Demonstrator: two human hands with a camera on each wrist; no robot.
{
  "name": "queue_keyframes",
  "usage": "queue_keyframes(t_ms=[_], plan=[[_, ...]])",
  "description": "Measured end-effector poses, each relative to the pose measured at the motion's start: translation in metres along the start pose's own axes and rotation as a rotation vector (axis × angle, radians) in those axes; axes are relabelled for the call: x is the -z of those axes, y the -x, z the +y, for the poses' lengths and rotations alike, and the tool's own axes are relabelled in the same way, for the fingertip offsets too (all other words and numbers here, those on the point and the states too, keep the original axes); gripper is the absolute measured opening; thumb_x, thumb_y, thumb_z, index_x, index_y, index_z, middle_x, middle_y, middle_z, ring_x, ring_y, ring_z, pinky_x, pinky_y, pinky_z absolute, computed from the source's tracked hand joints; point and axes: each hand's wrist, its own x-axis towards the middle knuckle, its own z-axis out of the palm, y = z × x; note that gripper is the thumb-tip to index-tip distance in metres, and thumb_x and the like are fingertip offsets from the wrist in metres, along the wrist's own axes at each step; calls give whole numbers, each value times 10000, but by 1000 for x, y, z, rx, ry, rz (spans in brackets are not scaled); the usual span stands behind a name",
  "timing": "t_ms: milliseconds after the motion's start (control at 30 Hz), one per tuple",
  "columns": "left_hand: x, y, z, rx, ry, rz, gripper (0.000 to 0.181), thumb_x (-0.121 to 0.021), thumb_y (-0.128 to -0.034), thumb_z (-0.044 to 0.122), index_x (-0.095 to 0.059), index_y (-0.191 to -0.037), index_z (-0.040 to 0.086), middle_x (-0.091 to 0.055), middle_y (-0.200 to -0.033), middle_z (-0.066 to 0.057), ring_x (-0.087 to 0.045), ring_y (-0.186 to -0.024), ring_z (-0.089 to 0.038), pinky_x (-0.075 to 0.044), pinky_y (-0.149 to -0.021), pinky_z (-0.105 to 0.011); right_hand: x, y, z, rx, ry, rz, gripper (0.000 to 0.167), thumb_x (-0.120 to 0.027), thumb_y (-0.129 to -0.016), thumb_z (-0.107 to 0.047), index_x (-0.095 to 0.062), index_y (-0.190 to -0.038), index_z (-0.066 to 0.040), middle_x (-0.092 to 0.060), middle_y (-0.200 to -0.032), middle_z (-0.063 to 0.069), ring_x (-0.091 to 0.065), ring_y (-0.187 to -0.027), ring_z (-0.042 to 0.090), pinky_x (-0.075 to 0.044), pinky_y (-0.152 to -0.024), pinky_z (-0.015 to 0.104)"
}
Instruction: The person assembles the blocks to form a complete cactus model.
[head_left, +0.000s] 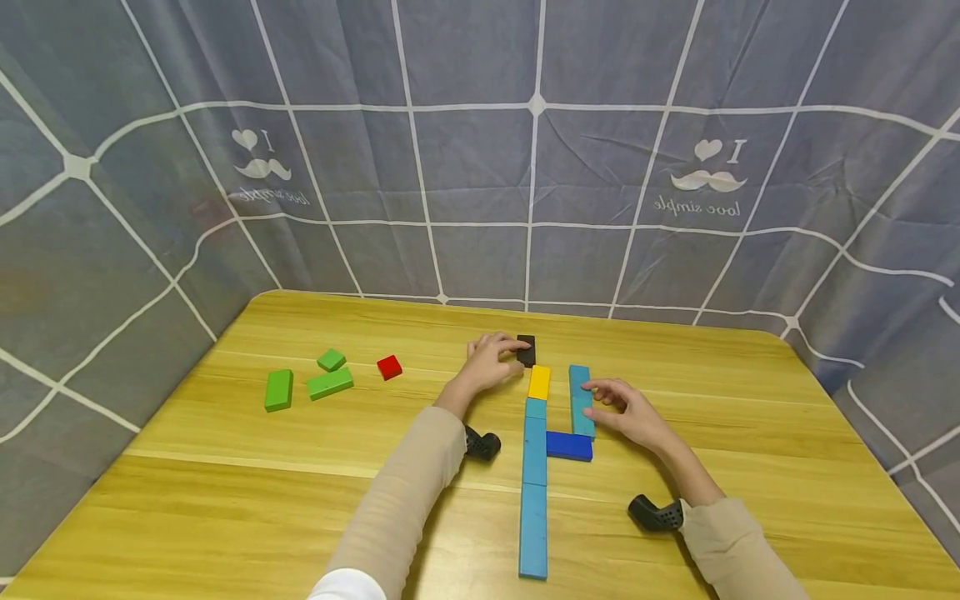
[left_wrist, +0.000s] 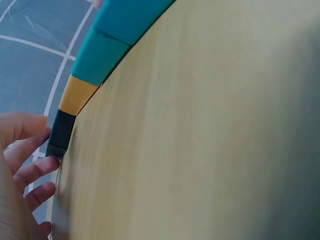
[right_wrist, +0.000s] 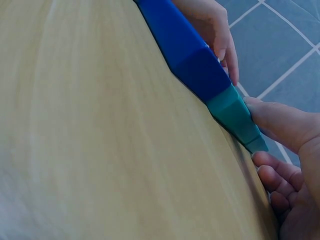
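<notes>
My left hand (head_left: 491, 362) is beside a black block (head_left: 529, 355), and its index finger touches it. In the left wrist view the fingertips lie along that black block (left_wrist: 62, 131), with the thumb apart. The black block is in line with a yellow block (head_left: 539, 383) and a column of light blue blocks (head_left: 534, 454). My right hand (head_left: 628, 410) has thumb and fingertips at the right side of another light blue piece (head_left: 580, 396); no firm grip is visible. A dark blue block (head_left: 568, 446) joins this piece to the long column.
Several green blocks (head_left: 330, 383) lie at the table's left, with a red block (head_left: 389, 367) nearer the middle. A grey curtain (head_left: 480, 167) hangs behind the wooden table (head_left: 225, 500). Black wrist devices (head_left: 656, 513) stick out beside the sleeves.
</notes>
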Motion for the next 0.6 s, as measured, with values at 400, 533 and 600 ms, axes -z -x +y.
queue_keyframes(t_ms=[400,533,600], plan=[[-6,-6,5,-37,-88,-122,531,-525,-886,460,-444,-1367,249,-404,-1369,-27,-321,-1210,-246,-202,-906,-419,0,0,-1,-11,15,6,377,-631,-845,-59,-539,-1192,57,-519,-1003,197,-454,-909,306,-381,-750,256],[-7,-5,7,-56,-118,-139,543,-514,-887,475,-422,-1379,264,-403,-1370,-20,-324,-1198,-236,-212,-879,-401,-1,0,-2,-15,15,7,375,-631,-847,-62,-540,-1191,56,-520,-1006,200,-459,-918,309,-388,-763,276],[-7,-5,8,-65,-131,-150,542,-508,-891,468,-412,-1385,269,-398,-1376,-18,-323,-1199,-232,-217,-868,-392,-1,0,-2,-17,15,8,374,-630,-849,-64,-540,-1192,55,-520,-1010,201,-462,-927,315,-391,-771,288]])
